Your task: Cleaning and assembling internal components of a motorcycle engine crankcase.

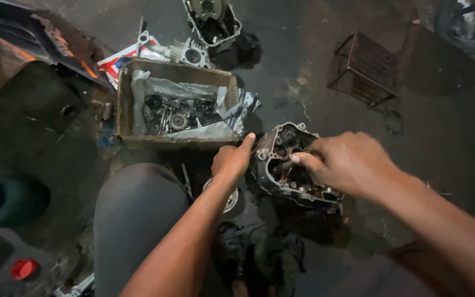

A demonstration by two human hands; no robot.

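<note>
Seen from above on a dark, oil-stained concrete floor point(314, 71): a grey cast-metal engine case half point(292, 165), open side up, gears and shafts inside, lying just ahead of the knees. Left hand point(232, 159) loosely curled beside its left edge, forefinger stretched to touch the rim, gripping nothing. Right hand point(347, 162) over the open cavity, fingertips point(298, 159) pinched together inside; possibly nipping a small part, though too dim to tell. Judged heavy and rigid, greasy and likely slippery, with sharp cast edges; best taken by the thick outer rim or mounting lugs with both hands, not by the loose innards. Behind the case, a shallow brown cardboard box point(125, 110) lined with crumpled clear plastic, full of dark gears and small metal parts. Beyond it, a flat white packet with red and blue print point(119, 61), a finned metal cylinder block point(192, 54) and a second grey case half point(213, 22). Upper right, a rusty brown wire basket point(365, 67). Lower left, a small round red cap point(23, 268).
</note>
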